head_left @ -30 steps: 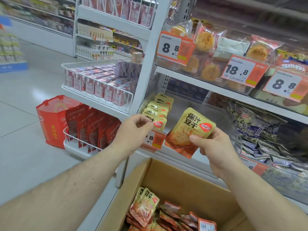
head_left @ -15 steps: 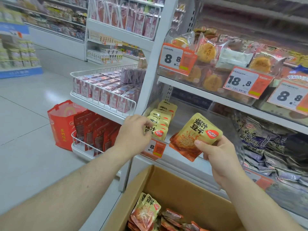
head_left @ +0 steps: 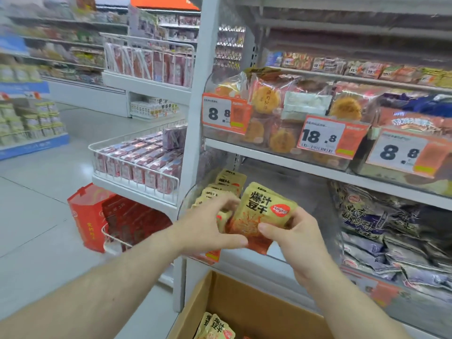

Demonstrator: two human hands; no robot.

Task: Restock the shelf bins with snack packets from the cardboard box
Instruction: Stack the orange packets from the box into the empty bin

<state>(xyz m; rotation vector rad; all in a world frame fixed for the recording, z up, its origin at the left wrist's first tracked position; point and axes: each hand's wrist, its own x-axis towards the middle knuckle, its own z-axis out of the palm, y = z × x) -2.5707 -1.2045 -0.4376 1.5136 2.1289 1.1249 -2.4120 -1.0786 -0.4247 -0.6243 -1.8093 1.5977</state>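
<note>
Both hands (head_left: 210,231) now pinch one packet (head_left: 259,214); left fingers partly hidden.

Both hands held one yellow snack packet (head_left: 263,211) at a clear shelf bin (head_left: 195,199): right hand (head_left: 297,237) pinching its right edge, left hand (head_left: 208,228) beside it. A cardboard box (head_left: 244,307) sat below.

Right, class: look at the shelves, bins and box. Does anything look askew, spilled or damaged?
Nothing looks spilled or damaged. The packets in the bin stand in a row. The packet is tilted only because the right hand and left hand are holding it. More packets lie loose in the box.
</note>
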